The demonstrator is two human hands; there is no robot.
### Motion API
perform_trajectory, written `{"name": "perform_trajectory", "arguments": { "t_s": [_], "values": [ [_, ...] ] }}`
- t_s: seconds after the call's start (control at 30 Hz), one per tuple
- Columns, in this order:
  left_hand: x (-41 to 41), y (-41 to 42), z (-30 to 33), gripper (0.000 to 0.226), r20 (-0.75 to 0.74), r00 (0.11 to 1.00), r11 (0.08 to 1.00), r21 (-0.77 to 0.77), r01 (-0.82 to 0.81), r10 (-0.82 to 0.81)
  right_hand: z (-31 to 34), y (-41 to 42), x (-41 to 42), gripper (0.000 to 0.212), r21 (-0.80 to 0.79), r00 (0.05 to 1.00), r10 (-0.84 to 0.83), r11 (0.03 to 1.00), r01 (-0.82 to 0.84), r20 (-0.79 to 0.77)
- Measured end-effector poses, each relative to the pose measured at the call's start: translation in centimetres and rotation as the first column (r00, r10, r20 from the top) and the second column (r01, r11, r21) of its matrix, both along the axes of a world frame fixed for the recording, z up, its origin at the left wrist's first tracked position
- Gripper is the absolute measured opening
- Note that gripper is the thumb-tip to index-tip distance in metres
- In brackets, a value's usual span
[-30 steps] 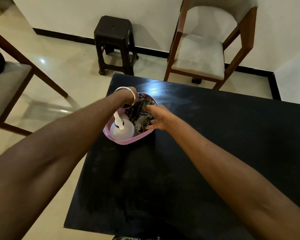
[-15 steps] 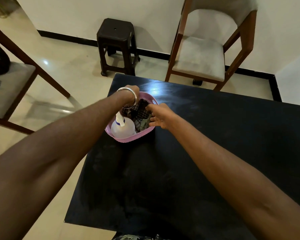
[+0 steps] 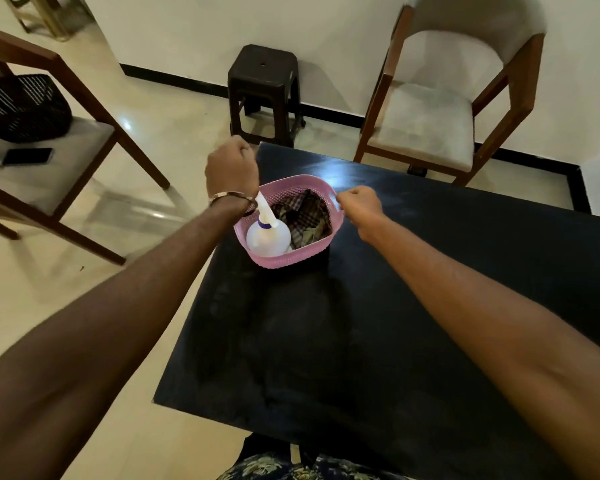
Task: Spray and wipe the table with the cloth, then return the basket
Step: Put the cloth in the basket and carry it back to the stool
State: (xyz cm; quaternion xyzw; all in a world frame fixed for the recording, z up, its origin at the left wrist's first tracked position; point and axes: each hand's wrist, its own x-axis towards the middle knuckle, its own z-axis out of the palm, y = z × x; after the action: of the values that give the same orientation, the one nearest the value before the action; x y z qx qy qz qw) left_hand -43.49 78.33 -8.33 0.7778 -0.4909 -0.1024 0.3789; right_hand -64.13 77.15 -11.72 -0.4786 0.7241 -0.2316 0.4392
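A pink basket stands near the far left corner of the black table. Inside it a white spray bottle leans to the left, beside a crumpled checked cloth. My right hand is curled at the basket's right handle, fingertips against the rim. My left hand, with a metal bangle on the wrist, is a closed fist above and to the left of the basket, past the table's edge. Nothing shows in that fist. The wrist hides the basket's left handle.
A dark plastic stool stands just beyond the table's far corner. A wooden chair with a pale seat is at the far right. On the left, another chair's seat carries a black mesh basket and a phone.
My left hand has come off the basket's far left rim and moved up and left as a fist. My right hand has slid from over the cloth to the right handle. The view has shifted.
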Motion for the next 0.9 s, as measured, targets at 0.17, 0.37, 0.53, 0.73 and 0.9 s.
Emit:
{"name": "perform_trajectory", "arguments": {
  "t_s": [0.17,0.37,0.53,0.73,0.9],
  "values": [
    [2.4,2.5,-1.3,0.030,-0.060,0.992,0.994,-0.018,-0.111,0.109,-0.8,-1.3,0.2,0.031,-0.052,0.994,0.023,0.998,-0.029,-0.106],
    [4.5,4.6,-5.4,0.030,-0.279,0.877,0.894,0.343,-0.289,0.391,-2.8,-2.1,0.0,0.033,0.000,0.980,0.048,0.999,-0.049,-0.195],
    [3.3,5.4,-7.8,0.032,-0.589,0.690,0.842,0.536,-0.057,0.421,-4.6,-2.4,-0.1,0.016,0.070,0.982,0.114,0.992,-0.104,-0.154],
    [1.6,5.0,-8.0,0.041,-0.638,0.667,0.847,0.531,0.020,0.385,-5.2,-2.4,0.6,0.023,0.091,0.987,0.134,0.988,-0.125,-0.092],
    [1.7,5.1,-9.0,0.035,-0.505,0.816,0.792,0.603,0.099,0.282,-5.0,-1.6,1.0,0.023,0.077,0.987,0.138,0.988,-0.131,-0.083]
  ]
}}
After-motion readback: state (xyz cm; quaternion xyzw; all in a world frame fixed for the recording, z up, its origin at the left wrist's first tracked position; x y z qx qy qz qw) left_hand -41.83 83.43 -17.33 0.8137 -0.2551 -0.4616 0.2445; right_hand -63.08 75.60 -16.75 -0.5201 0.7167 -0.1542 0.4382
